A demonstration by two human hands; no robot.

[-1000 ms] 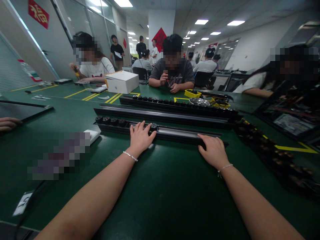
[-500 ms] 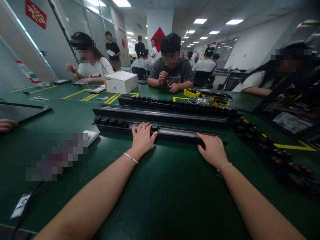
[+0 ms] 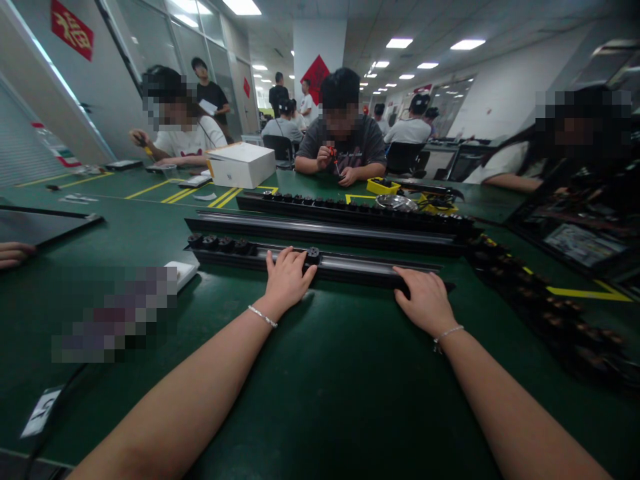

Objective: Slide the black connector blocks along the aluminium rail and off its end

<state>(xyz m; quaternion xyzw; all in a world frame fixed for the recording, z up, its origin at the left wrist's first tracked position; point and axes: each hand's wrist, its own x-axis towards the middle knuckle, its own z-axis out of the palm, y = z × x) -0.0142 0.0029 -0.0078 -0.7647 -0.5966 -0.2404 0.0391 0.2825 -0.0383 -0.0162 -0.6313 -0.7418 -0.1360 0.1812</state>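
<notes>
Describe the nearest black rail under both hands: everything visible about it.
The nearest black rail is long, slim and looks like dark metal or plastic with a glossy channel. It lies flat across the green table. Small black modules sit in a row at its left end; another lies by the left hand, which rests on its middle. The right hand presses near its right end.

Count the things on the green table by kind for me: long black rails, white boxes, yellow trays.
Long black rails: 3, nearest, middle, far
White boxes: 1
Yellow trays: 1
Total: 5
The left hand and right hand both rest on the nearest rail.
</notes>
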